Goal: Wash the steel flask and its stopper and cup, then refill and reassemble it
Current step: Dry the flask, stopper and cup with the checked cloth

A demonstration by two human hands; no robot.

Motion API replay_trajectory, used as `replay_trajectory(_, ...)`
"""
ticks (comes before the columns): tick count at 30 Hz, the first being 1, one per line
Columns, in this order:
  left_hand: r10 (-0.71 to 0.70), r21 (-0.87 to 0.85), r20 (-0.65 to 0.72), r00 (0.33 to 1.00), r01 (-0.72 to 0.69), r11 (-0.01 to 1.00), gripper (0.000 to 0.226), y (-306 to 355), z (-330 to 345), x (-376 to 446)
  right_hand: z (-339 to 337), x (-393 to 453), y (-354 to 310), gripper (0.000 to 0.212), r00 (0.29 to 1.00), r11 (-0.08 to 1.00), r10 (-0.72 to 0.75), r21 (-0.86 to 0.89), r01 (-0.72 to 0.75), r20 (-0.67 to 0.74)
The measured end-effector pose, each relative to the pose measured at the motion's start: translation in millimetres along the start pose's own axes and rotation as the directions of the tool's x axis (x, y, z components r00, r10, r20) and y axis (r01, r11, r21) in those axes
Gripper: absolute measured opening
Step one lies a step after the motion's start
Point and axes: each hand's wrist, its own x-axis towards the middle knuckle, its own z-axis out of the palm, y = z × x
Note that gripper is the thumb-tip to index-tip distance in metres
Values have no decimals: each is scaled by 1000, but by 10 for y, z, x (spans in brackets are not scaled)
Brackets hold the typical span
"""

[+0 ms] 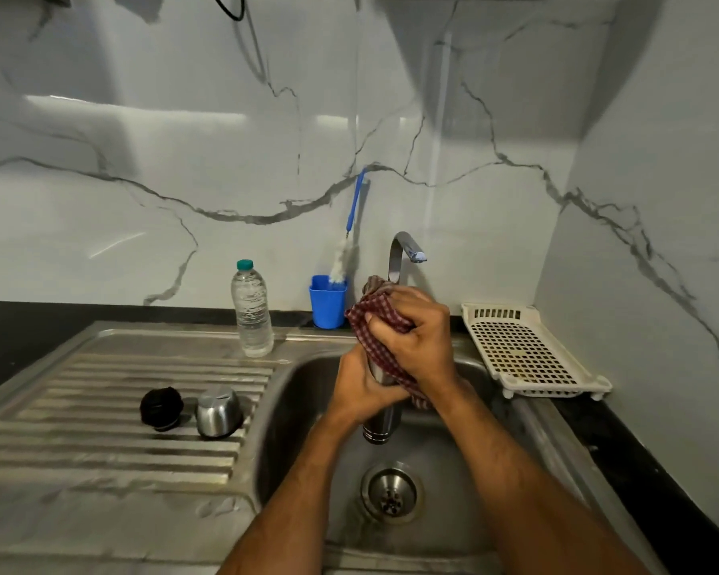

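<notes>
Stopper (pixel 161 408), black, on ribbed drainboard (pixel 100 408), just left of steel cup (pixel 218 412), mouth down. Water bottle (pixel 252 311) upright behind; blue holder (pixel 327 302) with brush (pixel 345 238) further right. Left hand (pixel 360 385) curled round flask (pixel 379 421) over sink (pixel 453 450), long axis near vertical, base down. Right hand (pixel 416 338) clutches checked cloth (pixel 374 338) round flask top. Tap (pixel 403 253) behind; white tray (pixel 528 354) far right.

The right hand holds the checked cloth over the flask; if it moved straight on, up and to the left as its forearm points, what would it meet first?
Probably the blue cup with the bottle brush, though depth is uncertain.
</notes>
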Motion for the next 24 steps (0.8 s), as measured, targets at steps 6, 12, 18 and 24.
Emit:
replay_trajectory(6, 36, 104, -28, 999, -33, 994, 76, 13, -9, 1, 154, -20, -21, 12, 973, 1000, 18, 1, -18, -231)
replay_trajectory(12, 93, 103, -92, 991, -84, 991, 63, 50, 0, -4, 148, -93, -199, 30, 827, 731, 560, 495, -469, -43)
replay_trajectory(18, 95, 146, -90, 991, -82, 986, 89, -1, -1, 0, 25, -19, -307, 27, 630, 313, 754, 739, -596, 189)
replay_trajectory(24, 200, 252, -138, 970, -161, 954, 83, -1, -42, 25, -81, -53, -355, 51, 416, 93, 858, 707, -701, 300)
